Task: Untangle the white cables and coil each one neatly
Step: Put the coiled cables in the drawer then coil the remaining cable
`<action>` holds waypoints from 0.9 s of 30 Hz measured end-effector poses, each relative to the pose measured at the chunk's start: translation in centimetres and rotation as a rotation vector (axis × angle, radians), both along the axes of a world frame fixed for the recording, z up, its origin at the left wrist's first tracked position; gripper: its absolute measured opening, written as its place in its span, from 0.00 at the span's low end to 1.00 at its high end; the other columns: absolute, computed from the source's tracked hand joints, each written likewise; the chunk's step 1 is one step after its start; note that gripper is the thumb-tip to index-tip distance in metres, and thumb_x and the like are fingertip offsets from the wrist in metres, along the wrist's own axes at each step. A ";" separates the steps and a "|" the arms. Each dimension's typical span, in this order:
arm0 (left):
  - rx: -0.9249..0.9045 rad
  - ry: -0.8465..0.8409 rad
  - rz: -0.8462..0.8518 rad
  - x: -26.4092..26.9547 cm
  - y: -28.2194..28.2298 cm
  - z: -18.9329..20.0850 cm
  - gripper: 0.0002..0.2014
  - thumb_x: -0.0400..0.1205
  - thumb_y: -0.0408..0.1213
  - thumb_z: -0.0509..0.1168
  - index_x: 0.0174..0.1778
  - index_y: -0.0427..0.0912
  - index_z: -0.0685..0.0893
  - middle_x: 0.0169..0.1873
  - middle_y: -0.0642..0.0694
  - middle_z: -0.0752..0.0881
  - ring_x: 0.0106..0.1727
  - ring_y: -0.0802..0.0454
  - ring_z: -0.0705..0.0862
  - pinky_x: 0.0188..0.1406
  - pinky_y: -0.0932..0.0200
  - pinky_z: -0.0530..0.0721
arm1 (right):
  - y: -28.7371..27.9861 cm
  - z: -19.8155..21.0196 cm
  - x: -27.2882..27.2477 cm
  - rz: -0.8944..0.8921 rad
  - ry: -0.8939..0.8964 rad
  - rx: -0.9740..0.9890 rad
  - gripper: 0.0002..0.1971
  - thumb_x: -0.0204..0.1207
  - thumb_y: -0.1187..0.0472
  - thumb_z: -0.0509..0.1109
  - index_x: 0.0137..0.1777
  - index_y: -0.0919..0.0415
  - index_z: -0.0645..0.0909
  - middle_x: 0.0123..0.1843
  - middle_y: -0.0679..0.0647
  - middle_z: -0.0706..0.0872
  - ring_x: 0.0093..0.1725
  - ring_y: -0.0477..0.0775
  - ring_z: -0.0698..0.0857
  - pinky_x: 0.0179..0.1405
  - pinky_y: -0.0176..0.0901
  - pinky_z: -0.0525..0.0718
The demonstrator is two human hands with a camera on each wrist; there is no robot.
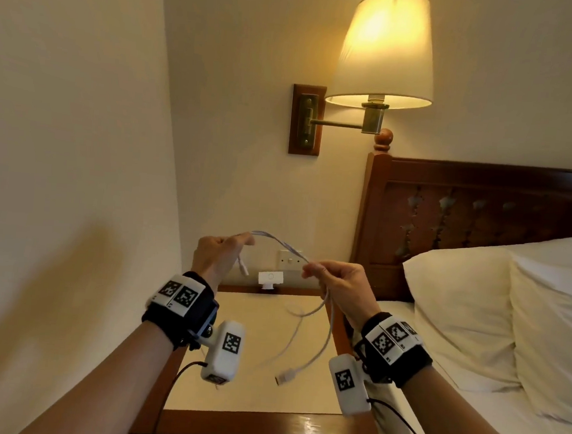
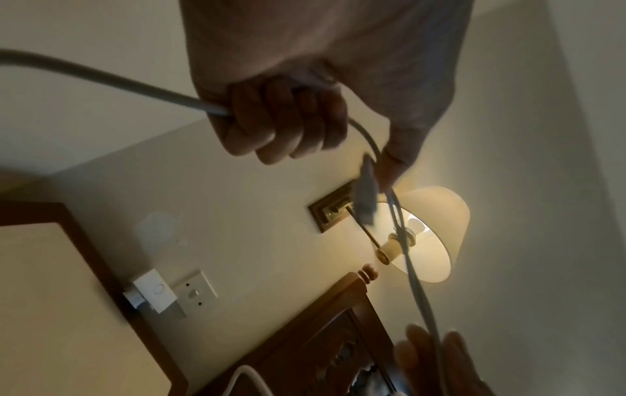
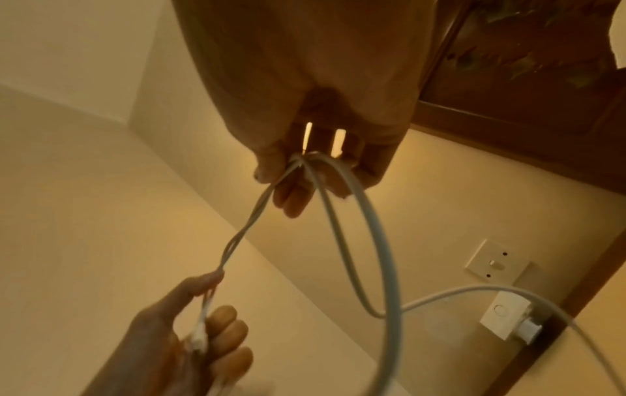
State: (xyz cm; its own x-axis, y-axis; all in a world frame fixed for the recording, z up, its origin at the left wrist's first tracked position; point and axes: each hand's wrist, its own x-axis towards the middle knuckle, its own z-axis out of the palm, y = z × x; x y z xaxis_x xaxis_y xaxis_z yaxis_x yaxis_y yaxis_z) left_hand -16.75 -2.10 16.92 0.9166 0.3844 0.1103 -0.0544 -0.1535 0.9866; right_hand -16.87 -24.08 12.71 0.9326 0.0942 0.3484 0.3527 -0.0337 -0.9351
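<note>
1. The left hand (image 1: 218,256) pinches the twisted white cables (image 1: 281,242) near their small plugs, anchoring that end.
2. The right hand (image 1: 339,282) pinches the strands further along, tensioning the twist so that it can be worked apart.
3. The tails hang over the counter (image 1: 246,395).

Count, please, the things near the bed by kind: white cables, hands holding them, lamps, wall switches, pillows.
White cables: 2, twisted together
Hands: 2, left hand and right hand
Wall lamp: 1
Wall switch: 1
Pillows: 2
Total: 8
</note>
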 end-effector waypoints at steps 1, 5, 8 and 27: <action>0.009 0.012 -0.054 0.0 0.3 -0.2 0.20 0.65 0.51 0.76 0.24 0.46 0.73 0.17 0.50 0.69 0.25 0.49 0.67 0.30 0.56 0.65 | -0.1 0.2 0.2 -0.033 0.010 0.046 0.11 0.81 0.60 0.70 0.46 0.67 0.90 0.37 0.59 0.90 0.26 0.48 0.73 0.25 0.38 0.72; 0.022 -0.032 -0.238 -0.3 1.7 -1.0 0.21 0.69 0.58 0.76 0.27 0.47 0.78 0.22 0.52 0.66 0.28 0.52 0.64 0.30 0.55 0.63 | -1.2 0.3 1.3 -0.188 0.090 0.104 0.13 0.80 0.54 0.71 0.42 0.62 0.92 0.41 0.58 0.91 0.28 0.44 0.77 0.29 0.37 0.76; -0.078 -0.147 -0.203 -0.3 2.4 -1.3 0.18 0.73 0.54 0.73 0.28 0.44 0.84 0.22 0.51 0.64 0.27 0.52 0.61 0.27 0.57 0.61 | -2.1 0.4 2.2 -0.345 0.112 0.122 0.13 0.82 0.56 0.70 0.41 0.62 0.91 0.36 0.57 0.88 0.31 0.46 0.79 0.28 0.36 0.80; 0.213 -0.565 -0.008 0.4 2.7 2.5 0.16 0.84 0.42 0.66 0.28 0.47 0.80 0.18 0.57 0.72 0.24 0.60 0.65 0.25 0.64 0.64 | 2.0 -3.4 0.1 0.252 0.063 -0.162 0.22 0.85 0.45 0.56 0.34 0.57 0.75 0.27 0.49 0.69 0.27 0.47 0.66 0.32 0.40 0.66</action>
